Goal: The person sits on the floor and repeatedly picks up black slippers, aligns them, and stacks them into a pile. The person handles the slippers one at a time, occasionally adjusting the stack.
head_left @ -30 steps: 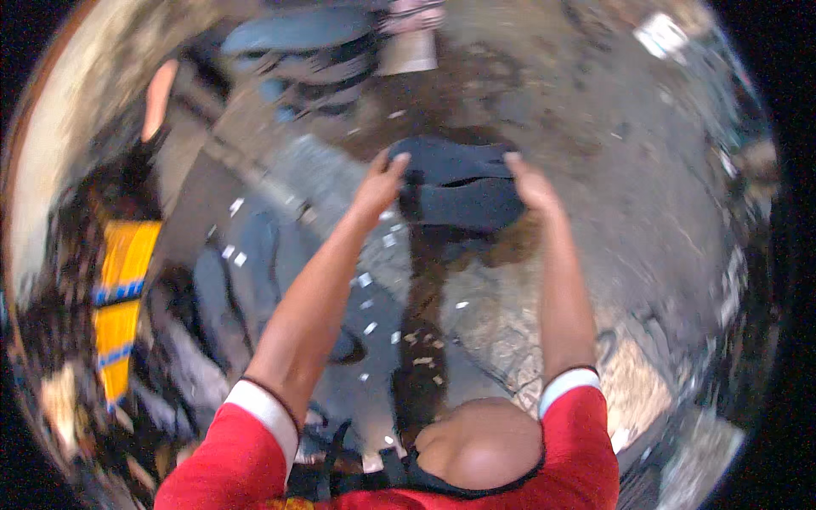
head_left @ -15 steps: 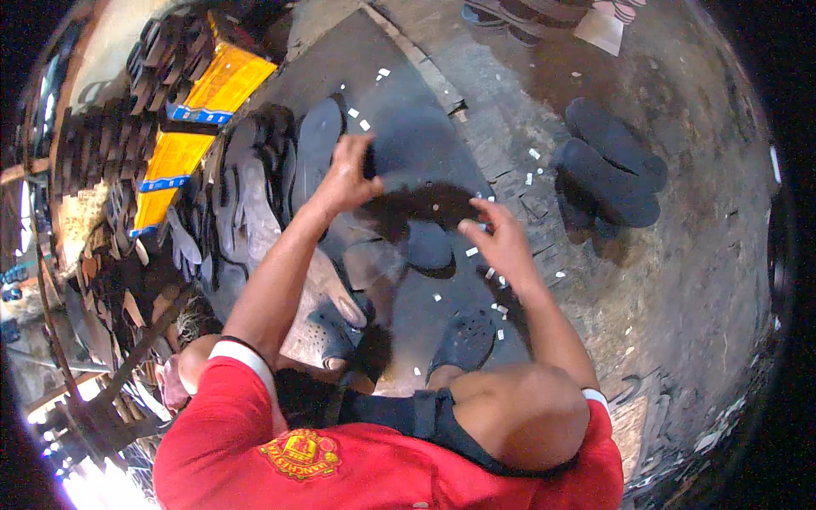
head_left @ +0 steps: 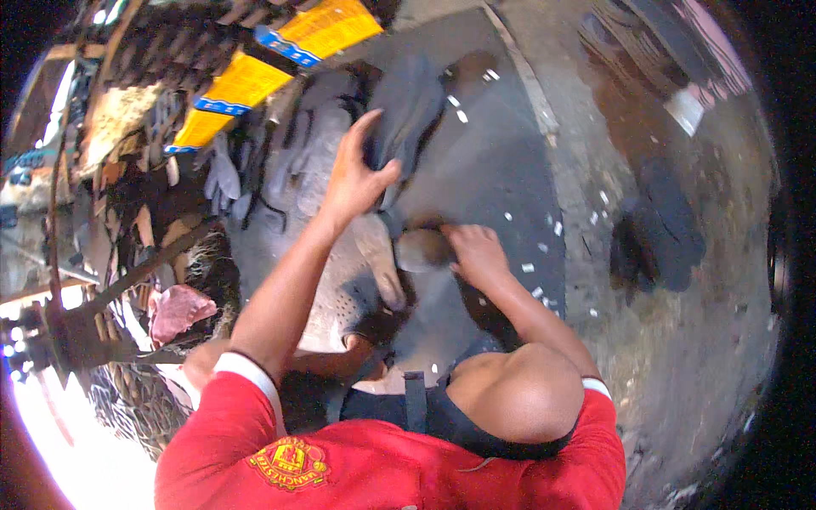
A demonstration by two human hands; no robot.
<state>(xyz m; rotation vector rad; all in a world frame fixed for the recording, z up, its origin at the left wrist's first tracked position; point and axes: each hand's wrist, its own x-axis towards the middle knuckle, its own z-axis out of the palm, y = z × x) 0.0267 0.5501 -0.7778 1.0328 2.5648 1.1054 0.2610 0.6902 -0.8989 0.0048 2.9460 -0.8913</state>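
My left hand [head_left: 359,174] is at the near side of a dark grey shoe sole [head_left: 410,98], thumb and fingers spread apart. Whether it touches the sole is unclear through the motion blur. My right hand [head_left: 478,255] has its fingers bent and its thumb at the right edge of a rounded grey-brown piece [head_left: 423,252] lying on the dark mat. Its fingertips are partly blurred. A long tan-grey sole [head_left: 374,255] lies left of that piece, close to my perforated dark clog [head_left: 357,302].
Many soles [head_left: 323,144] lie in rows on the left beside a yellow and blue box strip [head_left: 242,81]. Small white scraps [head_left: 459,110] dot the dark mat [head_left: 476,51]. More dark soles [head_left: 667,225] lie on the floor at right. A pink piece [head_left: 180,313] rests at left.
The view has swung left, so the scene sits further right. My left hand has moved left to the dark sole; my right hand has moved left to the rounded piece, its fingers now bent.
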